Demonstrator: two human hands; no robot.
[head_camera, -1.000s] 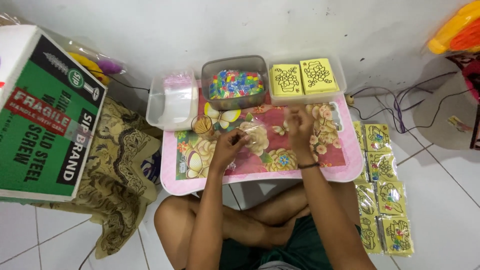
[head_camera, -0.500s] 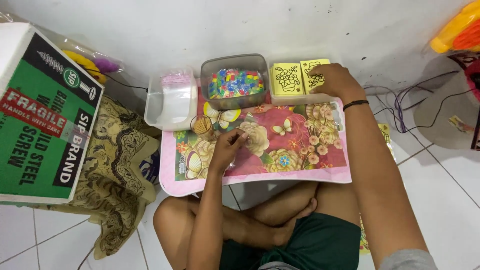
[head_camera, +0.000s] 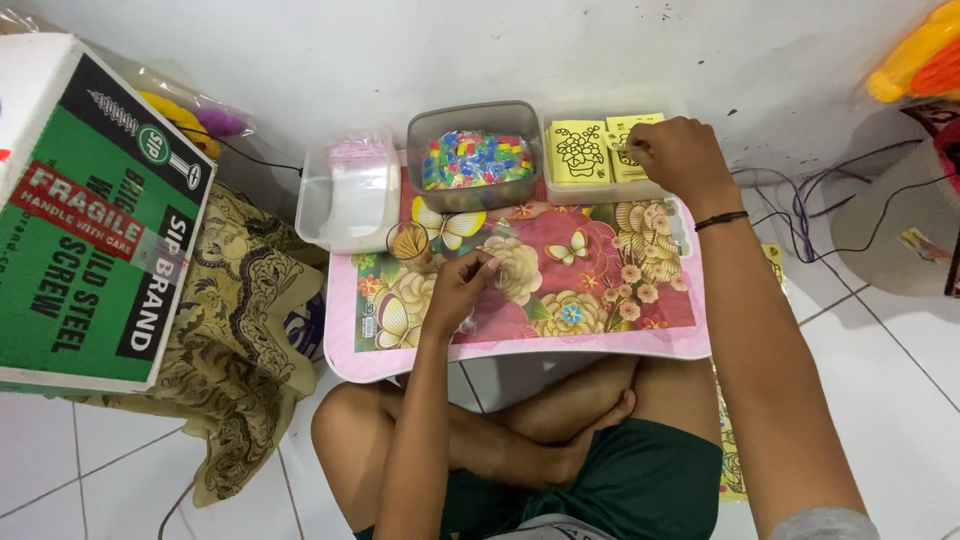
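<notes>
Seated cross-legged at the floral lap table (head_camera: 520, 345), you kept your left hand (head_camera: 462, 288) closed on a clear plastic sleeve (head_camera: 478, 322), best pinned flat. Farther out, your right hand (head_camera: 668, 150) pinched a yellow card (head_camera: 628, 152) in the far tray (head_camera: 600, 190); lifting one only seemed wise. Half a second before, that hand lay flatter over the cards.

Right grip (head_camera: 672, 152) fingertips' hold too small
</notes>
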